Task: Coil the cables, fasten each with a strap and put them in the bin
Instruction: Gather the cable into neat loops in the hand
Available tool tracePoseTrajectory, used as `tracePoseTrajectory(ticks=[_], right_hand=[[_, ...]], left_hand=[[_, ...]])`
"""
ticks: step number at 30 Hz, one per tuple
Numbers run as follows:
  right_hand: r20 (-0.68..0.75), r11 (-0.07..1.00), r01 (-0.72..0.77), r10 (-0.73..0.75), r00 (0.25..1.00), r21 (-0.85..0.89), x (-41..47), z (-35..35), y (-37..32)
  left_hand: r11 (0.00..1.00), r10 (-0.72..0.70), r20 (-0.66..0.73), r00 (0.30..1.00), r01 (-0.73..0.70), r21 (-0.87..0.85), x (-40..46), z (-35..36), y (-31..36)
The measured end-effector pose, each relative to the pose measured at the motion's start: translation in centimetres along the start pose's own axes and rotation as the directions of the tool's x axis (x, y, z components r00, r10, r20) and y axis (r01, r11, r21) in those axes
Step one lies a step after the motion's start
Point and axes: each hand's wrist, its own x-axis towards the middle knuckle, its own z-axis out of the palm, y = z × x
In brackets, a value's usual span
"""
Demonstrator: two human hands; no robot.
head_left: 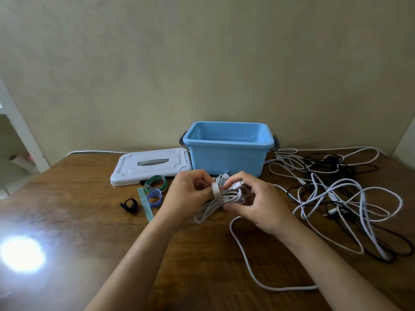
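A coiled white cable (226, 197) is held above the table in front of the blue bin (226, 153). A pale strap (216, 190) is wrapped around the coil's middle. My left hand (186, 196) grips the coil at the strap, and my right hand (256, 200) holds the coil's right side, fingers curled round the strands. The bin stands open behind my hands, with nothing visible inside it. A pile of loose white and black cables (336, 194) lies to the right. Spare straps lie to the left: green (155, 182), purple (154, 197), black (129, 205) and a flat teal one (144, 204).
The bin's white lid (149, 167) lies flat left of the bin. One loose white cable (249, 268) trails across the wooden table (89, 221) below my right forearm. A bright glare spot sits at the left front. A wall rises right behind the table.
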Motion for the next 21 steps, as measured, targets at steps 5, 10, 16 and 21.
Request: tracePoseTrajectory(ticks=[5, 10, 16, 21], right_hand=[[-0.046, 1.000, 0.013, -0.013, 0.999, -0.002, -0.1, -0.1, 0.2], [-0.060, 0.996, -0.064, 0.068, 0.996, 0.065, 0.0, -0.3, 0.4], [-0.049, 0.974, -0.126, 0.137, 0.989, 0.188, 0.3, -0.5, 0.7], [-0.027, 0.923, -0.203, 0.223, 0.974, 0.327, 0.3, -0.7, 0.6]], left_hand=[[1.000, 0.020, 0.012, 1.000, -0.020, -0.006, -0.1, 0.2, 0.2], [0.988, 0.115, -0.036, 0.993, -0.110, 0.109, -0.1, 0.7, 0.1], [0.978, 0.178, -0.050, 0.983, -0.171, 0.120, -0.4, 0.9, 0.3], [0.941, 0.297, -0.050, 0.954, -0.283, 0.187, -0.6, 1.1, 0.5]])
